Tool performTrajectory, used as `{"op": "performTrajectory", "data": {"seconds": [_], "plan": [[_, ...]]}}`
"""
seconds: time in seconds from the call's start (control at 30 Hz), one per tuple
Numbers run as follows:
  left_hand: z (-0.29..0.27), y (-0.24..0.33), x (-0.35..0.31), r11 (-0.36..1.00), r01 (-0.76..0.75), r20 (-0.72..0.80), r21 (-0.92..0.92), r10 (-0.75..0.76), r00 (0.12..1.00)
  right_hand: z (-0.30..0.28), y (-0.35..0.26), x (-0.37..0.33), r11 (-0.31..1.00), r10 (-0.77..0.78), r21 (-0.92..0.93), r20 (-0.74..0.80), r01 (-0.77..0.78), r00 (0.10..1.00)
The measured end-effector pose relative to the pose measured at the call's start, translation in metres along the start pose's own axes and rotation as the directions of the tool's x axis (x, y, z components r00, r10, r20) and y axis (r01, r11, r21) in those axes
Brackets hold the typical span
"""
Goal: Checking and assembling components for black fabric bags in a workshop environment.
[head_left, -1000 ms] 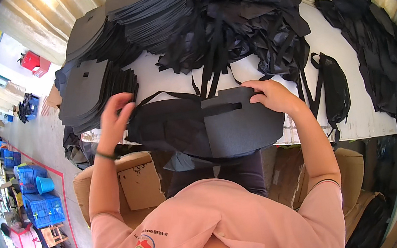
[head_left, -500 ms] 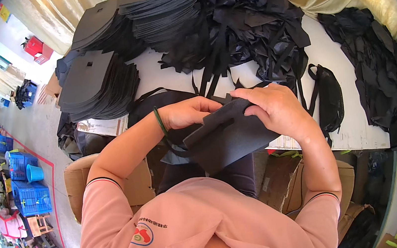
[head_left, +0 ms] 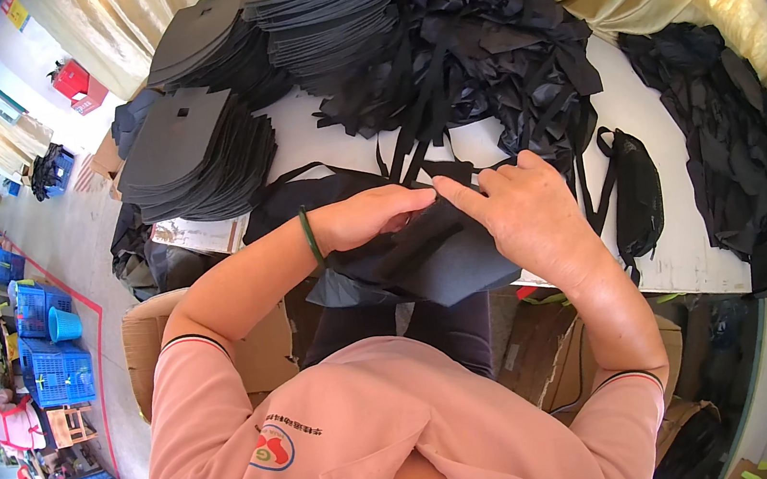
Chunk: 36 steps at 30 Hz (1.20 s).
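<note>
A stiff black sheet [head_left: 469, 262] lies tilted at the near edge of the table, partly inside or under black fabric [head_left: 320, 195] with straps; which of the two I cannot tell. My left hand [head_left: 369, 216] is closed at the upper left of the sheet, its fingers together on the fabric and partly hidden. From the right, my right hand [head_left: 536, 219] grips the sheet's upper right part, its index finger reaching toward my left fingertips. A thin grey flap [head_left: 346, 288] hangs below my left wrist.
Stacks of dark grey sheets [head_left: 183, 150] stand at the left and back of the white table [head_left: 684, 239]. Heaps of black fabric [head_left: 499, 50] fill the back and right [head_left: 728, 136]. A black strapped pouch [head_left: 634, 192] lies at right. Cardboard boxes [head_left: 161, 351] flank my legs.
The sheet has tipped flatter and moved slightly away from me, under the fabric's edge. My left fingers have straightened and moved right, closer to my right hand.
</note>
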State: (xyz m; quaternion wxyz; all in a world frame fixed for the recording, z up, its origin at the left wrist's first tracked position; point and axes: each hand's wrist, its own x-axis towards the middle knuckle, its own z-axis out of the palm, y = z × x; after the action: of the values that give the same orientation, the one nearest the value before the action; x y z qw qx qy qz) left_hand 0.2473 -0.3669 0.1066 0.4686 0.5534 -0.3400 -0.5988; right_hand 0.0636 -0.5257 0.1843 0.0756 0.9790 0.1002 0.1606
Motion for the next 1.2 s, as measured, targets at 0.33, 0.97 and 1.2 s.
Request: {"op": "performTrajectory", "data": {"seconds": [0.33, 0.97, 1.2], "plan": [[0.022, 0.018, -0.007, 0.841, -0.212, 0.074, 0.498, 0.203, 0.976, -0.012, -0.009, 0.016, 0.999, -0.037, 0.020, 0.109, 0.036, 0.993], [0.019, 0.015, -0.009, 0.950, -0.094, 0.102, 0.297, 0.066, 0.993, -0.007, -0.008, 0.014, 0.999, -0.031, 0.030, 0.094, 0.028, 0.995], [0.025, 0.010, -0.006, 0.982, -0.146, -0.009, 0.121, 0.148, 0.989, -0.008, 0.000, 0.015, 0.994, 0.022, 0.109, 0.078, -0.031, 0.997]]}}
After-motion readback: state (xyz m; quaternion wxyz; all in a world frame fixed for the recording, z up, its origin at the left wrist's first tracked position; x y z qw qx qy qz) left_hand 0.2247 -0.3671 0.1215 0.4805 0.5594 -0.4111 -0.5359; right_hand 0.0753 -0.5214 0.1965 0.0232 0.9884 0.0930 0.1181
